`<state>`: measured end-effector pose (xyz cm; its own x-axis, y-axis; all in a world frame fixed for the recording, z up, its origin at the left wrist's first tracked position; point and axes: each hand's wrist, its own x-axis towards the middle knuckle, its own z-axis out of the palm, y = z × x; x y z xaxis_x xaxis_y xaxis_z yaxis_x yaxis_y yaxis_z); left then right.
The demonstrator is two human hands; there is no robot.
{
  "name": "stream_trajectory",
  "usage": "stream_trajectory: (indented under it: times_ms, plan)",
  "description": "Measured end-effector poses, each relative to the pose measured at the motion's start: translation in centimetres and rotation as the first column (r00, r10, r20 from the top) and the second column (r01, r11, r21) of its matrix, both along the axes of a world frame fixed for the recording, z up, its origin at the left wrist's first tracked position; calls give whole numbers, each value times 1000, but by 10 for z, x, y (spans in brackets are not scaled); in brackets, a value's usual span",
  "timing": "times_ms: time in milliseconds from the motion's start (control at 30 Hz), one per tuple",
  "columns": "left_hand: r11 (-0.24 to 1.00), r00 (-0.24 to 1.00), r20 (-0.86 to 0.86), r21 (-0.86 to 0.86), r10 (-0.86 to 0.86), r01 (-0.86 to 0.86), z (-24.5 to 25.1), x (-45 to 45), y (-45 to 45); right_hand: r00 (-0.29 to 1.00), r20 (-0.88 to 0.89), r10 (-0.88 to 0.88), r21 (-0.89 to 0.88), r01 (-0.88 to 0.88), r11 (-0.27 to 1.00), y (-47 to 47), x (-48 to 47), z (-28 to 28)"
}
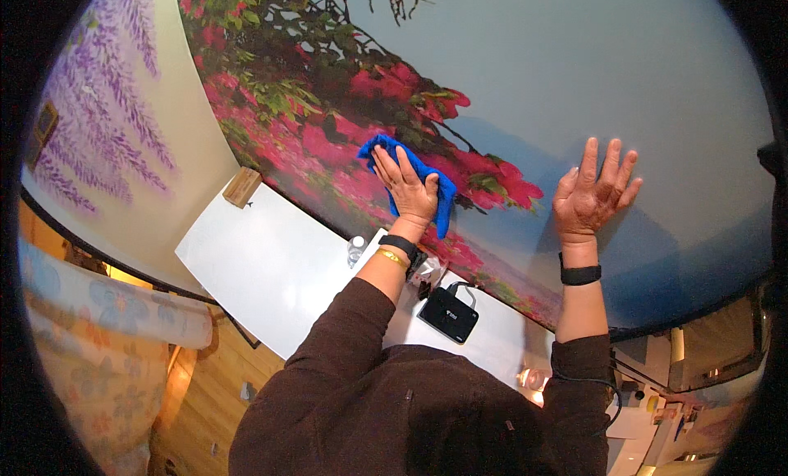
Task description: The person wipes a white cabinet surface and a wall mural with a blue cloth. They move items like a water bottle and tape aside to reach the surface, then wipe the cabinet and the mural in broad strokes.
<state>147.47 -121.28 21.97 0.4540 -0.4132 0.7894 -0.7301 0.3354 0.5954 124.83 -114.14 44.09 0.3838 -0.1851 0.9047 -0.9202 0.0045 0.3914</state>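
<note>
My left hand (406, 193) lies over a bright blue cloth (440, 196), pressing it against the wall mural (492, 137). The fingers point up, and the cloth shows beyond the fingertips and the thumb. Printed on the mural are red-pink flowers, dark branches and blue hills. To the right, my right hand (594, 190) is held up at the pale blue part of the mural with its fingers spread and nothing in it. Each wrist carries a black band, and the left one also has a gold bracelet.
Below the mural stands a white cabinet top (265, 260). On it are a wooden block (242, 187), a clear bottle (356, 249), a black set-top box (448, 315) with a cable, and a small glass (534, 379). Floral fabric (104, 353) covers something at lower left.
</note>
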Motion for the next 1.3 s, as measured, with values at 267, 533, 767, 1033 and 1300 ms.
stream_trajectory:
  times_ms: [267,533,767,1033,1300]
  plan:
    - [986,989,-128,134,-79,96,-37,-16,19,1000,-12,-27,15,28,1000,1,0,0]
    - [999,998,-52,37,-35,36,-34,30,-11,998,-34,-54,19,54,998,2,-1,-1]
    - [924,874,-486,344,23,166,-111,17,3,997,-48,-53,1,53,999,1,0,-1]
    - [824,417,-891,368,180,430,-120,-1,2,998,-57,-33,-33,32,999,0,1,1]
    - [983,924,-382,179,26,46,5,-27,3,999,-29,-16,-13,16,1000,1,0,0]
